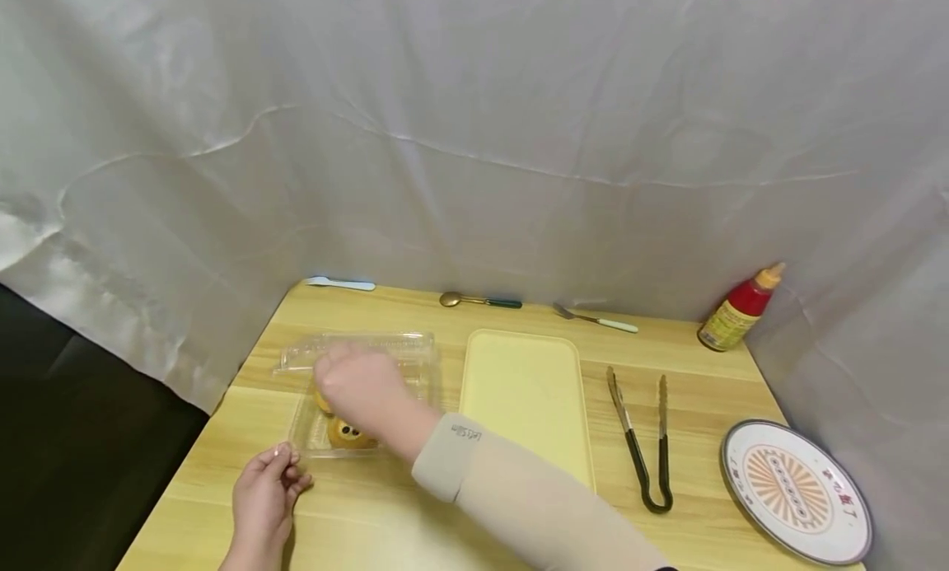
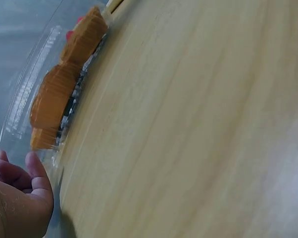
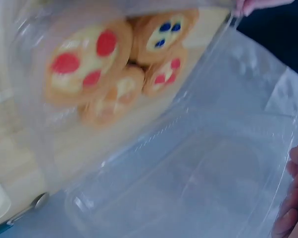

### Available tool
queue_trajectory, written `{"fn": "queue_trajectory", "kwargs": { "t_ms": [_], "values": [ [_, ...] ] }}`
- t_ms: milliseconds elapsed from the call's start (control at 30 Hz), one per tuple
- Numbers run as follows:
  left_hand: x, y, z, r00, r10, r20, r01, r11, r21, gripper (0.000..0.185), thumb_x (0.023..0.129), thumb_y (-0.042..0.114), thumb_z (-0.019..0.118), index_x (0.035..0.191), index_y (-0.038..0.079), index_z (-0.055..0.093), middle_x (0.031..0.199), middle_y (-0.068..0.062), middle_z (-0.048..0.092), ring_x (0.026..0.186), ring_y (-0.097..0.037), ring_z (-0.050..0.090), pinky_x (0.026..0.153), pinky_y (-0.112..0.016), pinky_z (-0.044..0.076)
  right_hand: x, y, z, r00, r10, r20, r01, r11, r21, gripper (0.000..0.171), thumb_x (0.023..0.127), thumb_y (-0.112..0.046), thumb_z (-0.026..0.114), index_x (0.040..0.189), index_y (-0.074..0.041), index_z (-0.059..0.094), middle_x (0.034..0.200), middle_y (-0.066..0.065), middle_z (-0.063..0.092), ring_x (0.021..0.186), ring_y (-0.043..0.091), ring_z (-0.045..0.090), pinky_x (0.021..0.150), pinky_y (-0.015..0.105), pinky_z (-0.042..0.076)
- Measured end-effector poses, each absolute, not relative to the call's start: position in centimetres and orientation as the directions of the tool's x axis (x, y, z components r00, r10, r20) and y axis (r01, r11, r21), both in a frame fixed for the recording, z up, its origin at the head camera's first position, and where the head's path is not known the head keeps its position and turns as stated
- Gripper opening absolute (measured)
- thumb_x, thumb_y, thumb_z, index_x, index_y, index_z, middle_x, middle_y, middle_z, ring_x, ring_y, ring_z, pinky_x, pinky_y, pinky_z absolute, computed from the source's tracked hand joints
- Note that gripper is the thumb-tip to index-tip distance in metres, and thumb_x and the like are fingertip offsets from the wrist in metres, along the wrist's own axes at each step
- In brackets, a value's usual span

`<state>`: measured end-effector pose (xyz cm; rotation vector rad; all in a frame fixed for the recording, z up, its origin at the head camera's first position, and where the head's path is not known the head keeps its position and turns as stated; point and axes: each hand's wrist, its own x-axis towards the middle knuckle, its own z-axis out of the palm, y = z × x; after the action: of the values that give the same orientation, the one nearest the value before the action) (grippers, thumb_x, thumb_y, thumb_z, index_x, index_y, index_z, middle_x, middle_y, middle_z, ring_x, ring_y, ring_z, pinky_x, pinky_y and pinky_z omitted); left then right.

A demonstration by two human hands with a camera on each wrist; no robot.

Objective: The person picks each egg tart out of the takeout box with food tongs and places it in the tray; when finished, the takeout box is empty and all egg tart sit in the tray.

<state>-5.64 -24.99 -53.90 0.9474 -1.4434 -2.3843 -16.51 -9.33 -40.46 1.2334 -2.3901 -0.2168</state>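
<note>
1. A clear plastic clamshell box (image 1: 356,390) sits on the left part of the wooden counter (image 1: 519,521), its lid swung open toward the white curtain (image 1: 474,126) at the back.
2. The right hand (image 1: 363,387) reaches across from the right, in a beige sleeve (image 1: 519,489), and lies over the open box. The head view blurs it, so I cannot tell whether its fingers grip anything; in the right wrist view only fingertips (image 3: 292,198) show at the edge, beside the clear lid.
3. Inside the box lie round tarts (image 3: 119,64) with pale filling and red or blue dots on top. From the left wrist view they show side-on as orange-brown pastries (image 2: 60,94) behind the plastic wall.
4. The left hand (image 1: 265,490) rests at the box's near left corner, fingers loosely curled, the fingertips (image 2: 35,171) just at the plastic edge. No firm grip shows.
5. A pale yellow tray (image 1: 528,398) lies just right of the box.
6. Black-handled tongs (image 1: 641,439) lie to the right of the tray, apart from it.
7. A round patterned plate (image 1: 797,490) sits at the counter's near right corner.
8. A red sauce bottle (image 1: 740,309) leans at the far right against the curtain.
9. Along the back edge lie a knife (image 1: 339,283), a spoon (image 1: 478,301) and a fork (image 1: 593,318).
</note>
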Motion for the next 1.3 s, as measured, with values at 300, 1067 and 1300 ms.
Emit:
{"fn": "queue_trajectory", "kwargs": {
  "t_ms": [300,1067,1300],
  "values": [
    [-5.6,-26.8,-53.5,-0.771,-0.435,-0.465,-0.223,-0.499,0.837,0.019,0.114,0.013,0.047,0.102,0.014,0.061,0.081,0.005,0.058,0.073,-0.007,0.052,0.069,-0.026,0.057,-20.1,-4.9,-38.3,-0.625,-0.643,0.443,-0.693,0.718,0.065,0.020,0.106,-0.028,0.065,0.091,-0.018,0.074,0.081,-0.006,0.056,0.070,0.011,0.050,0.054,0.021,0.045],
    [-3.5,-28.6,-54.0,-0.873,-0.276,-0.402,-0.244,-0.466,0.850,0.028,0.111,0.006,0.035,0.085,0.012,0.043,0.075,0.003,0.047,0.070,-0.012,0.049,0.070,-0.030,0.054,-27.6,0.5,-45.3,-0.976,-0.035,0.215,-0.215,0.323,-0.922,0.035,0.102,-0.002,0.065,0.137,-0.004,0.066,0.119,0.014,0.061,0.082,0.015,0.050,0.069,0.027,0.047],
    [-2.5,-29.1,-54.8,-0.920,-0.192,-0.340,-0.229,-0.441,0.868,0.032,0.109,0.003,0.032,0.082,0.013,0.045,0.077,0.002,0.051,0.071,-0.012,0.052,0.076,-0.035,0.060,-28.3,1.6,-47.7,-0.992,-0.104,0.070,-0.094,0.253,-0.963,0.054,0.104,-0.003,0.062,0.155,-0.001,0.046,0.139,0.018,0.056,0.103,0.023,0.060,0.075,0.029,0.054]
  ]
}}
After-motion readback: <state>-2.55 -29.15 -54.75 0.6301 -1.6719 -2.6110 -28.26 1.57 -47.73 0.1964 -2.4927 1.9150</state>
